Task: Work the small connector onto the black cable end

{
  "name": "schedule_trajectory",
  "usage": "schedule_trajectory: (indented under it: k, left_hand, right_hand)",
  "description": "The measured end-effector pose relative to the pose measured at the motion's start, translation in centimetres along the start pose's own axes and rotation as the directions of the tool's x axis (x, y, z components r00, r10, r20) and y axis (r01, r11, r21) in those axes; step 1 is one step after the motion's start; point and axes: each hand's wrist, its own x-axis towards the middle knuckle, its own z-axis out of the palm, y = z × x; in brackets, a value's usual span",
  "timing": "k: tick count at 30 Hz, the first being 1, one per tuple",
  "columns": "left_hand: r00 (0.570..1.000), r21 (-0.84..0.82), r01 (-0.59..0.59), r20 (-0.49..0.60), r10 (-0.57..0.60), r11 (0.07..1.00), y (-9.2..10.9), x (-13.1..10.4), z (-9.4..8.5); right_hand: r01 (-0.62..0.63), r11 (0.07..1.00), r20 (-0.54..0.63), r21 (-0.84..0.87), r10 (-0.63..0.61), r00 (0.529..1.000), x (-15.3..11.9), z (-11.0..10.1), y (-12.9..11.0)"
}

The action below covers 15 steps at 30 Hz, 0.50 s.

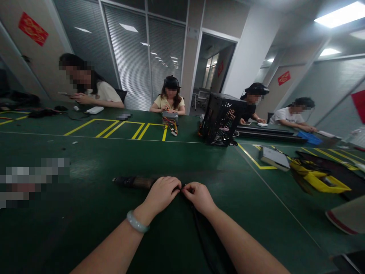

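Note:
A corded electric screwdriver (142,182), dark with a brownish body, lies on the green tabletop with its tip pointing left. My left hand (163,193), with a pale bangle at the wrist, is closed over its rear end. Close beside it, my right hand (199,196) pinches with thumb and fingers at the tail, where the black cable (199,228) begins. The fingertips of both hands nearly meet, and they hide the joint between tool and cable. From there the cable runs down toward the table's near edge.
A black computer case (222,120) stands ahead, right of centre. At right lie a grey metal box (274,158) and a yellow tray (327,183). Opposite, a person works over a power supply unit (170,116) with loose wires; other people sit along the far side. Yellow tape marks (114,129) the table.

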Motion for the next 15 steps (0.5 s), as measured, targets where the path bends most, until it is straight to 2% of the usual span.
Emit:
schedule_trajectory:
  k: [9, 15]
  left_hand:
    - [1.0, 0.054, -0.016, 0.009, 0.016, 0.998, 0.4, 0.3, -0.3]
    - [1.0, 0.045, -0.019, -0.018, 0.02, 0.999, 0.2, 0.2, 0.0]
  right_hand:
    - [-0.028, 0.994, 0.039, -0.11, 0.032, 0.999, -0.5, -0.3, -1.1]
    - [-0.039, 0.992, 0.033, -0.123, 0.043, 0.999, -0.5, -0.3, -1.1]
